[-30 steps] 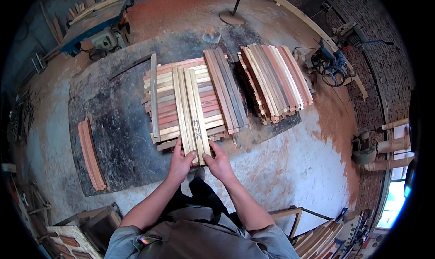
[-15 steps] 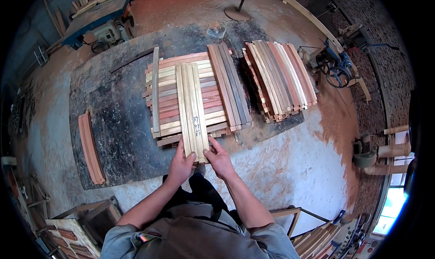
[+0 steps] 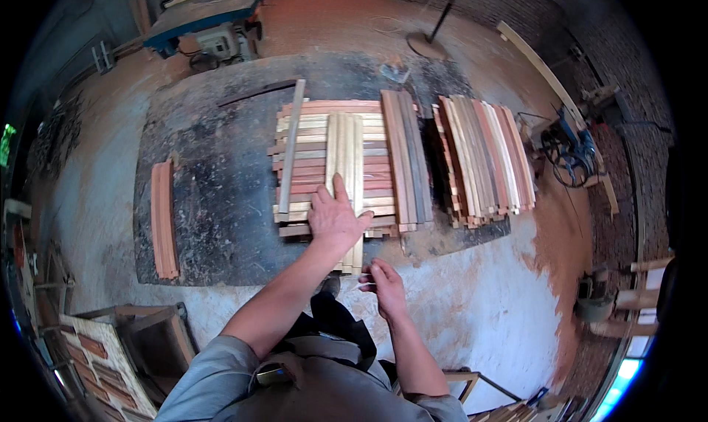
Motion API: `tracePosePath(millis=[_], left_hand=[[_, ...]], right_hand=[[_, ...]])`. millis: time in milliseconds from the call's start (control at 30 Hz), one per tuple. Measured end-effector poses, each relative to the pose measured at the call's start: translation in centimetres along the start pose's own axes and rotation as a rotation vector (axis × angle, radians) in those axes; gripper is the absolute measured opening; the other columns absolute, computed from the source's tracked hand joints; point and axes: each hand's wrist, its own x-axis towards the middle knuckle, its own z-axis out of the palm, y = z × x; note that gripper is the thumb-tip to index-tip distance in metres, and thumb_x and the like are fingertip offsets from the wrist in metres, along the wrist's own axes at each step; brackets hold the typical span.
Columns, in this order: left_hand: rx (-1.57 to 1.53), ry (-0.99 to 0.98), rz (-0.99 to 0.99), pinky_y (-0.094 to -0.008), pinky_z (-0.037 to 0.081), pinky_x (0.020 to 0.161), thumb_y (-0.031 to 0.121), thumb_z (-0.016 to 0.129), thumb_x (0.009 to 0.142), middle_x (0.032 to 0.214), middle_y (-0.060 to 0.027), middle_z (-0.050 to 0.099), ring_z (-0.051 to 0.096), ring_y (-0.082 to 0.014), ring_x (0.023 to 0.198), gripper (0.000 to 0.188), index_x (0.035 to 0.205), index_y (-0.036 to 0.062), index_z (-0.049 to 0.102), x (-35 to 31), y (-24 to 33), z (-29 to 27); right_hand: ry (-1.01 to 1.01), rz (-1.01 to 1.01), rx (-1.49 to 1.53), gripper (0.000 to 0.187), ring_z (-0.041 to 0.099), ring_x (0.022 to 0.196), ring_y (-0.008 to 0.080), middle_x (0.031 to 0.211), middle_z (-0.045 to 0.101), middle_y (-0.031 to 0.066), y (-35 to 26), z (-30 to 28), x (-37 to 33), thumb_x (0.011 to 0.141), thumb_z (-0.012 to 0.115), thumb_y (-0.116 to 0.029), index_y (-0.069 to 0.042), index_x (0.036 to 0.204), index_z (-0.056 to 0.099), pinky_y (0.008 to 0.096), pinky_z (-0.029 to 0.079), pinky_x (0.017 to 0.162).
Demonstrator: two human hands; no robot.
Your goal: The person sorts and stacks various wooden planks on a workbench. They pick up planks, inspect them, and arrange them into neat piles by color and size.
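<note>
Pale strips (image 3: 344, 145) between one greyish strip (image 3: 293, 149) and darker boards (image 3: 405, 156)

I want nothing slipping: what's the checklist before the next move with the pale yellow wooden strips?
1. Left hand on the pale yellow wooden strips: ok, resting on top.
2. Right hand empty: cannot tell, its grasp is unclear.
3. Pale strips wholly over the stacked mixed-colour wooden slats: not ok, near ends jut past.
4. Gap to the brown and grey wooden strips on the right: ok, slats show between.
</note>
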Motion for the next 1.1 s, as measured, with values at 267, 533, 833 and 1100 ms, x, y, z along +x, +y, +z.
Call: tracePosePath(millis=[267,533,833,1100], left_hand=[[-0.302,0.125,-0.018,-0.0478,0.042,0.103,0.036,0.07,0.077,0.128,-0.0285,0.05,0.048,-0.0404,0.121,0.09,0.148,-0.0013,0.03,0.0,-1.6,-1.1],[-0.748,0.234,0.052,-0.0423,0.04,0.109,0.017,0.07,0.073,0.136,-0.025,0.05,0.051,-0.0366,0.126,0.081,0.145,-0.0019,0.038,-5.4,-8.1,-5.6],[-0.023,0.594,-0.13,-0.0481,0.04,0.103,0.022,0.073,0.071,0.125,-0.0257,0.053,0.051,-0.0412,0.117,0.076,0.136,-0.0068,0.047,-3.8,-23.7,-1.2],[0.104,0.483,-0.23,-0.0485,0.041,0.1,0.033,0.07,0.072,0.125,-0.0266,0.052,0.05,-0.0415,0.113,0.079,0.136,-0.0064,0.046,-3.0,-27.1,3.3]], right_hand=[[-0.001,0.066,-0.024,0.029,0.065,0.079,0.0159,0.099,0.068,0.0096,1.4,-1.4,-0.5,0.101,0.057,-0.021,-0.001,0.121,0.058,0.0295,0.056,0.066],[-0.007,0.064,-0.032,0.026,0.066,0.078,0.0167,0.098,0.068,0.0098,1.9,-2.5,0.4,0.1,0.057,-0.021,-0.002,0.117,0.06,0.0306,0.056,0.067],[0.135,0.061,-0.016,0.028,0.067,0.078,0.0166,0.1,0.07,0.011,0.8,-4.9,-0.6,0.099,0.058,-0.02,-0.002,0.121,0.059,0.03,0.056,0.065],[0.169,0.058,-0.093,0.029,0.067,0.077,0.0191,0.098,0.069,0.0121,0.7,-5.5,-0.6,0.1,0.055,-0.019,-0.001,0.123,0.057,0.034,0.057,0.066]])
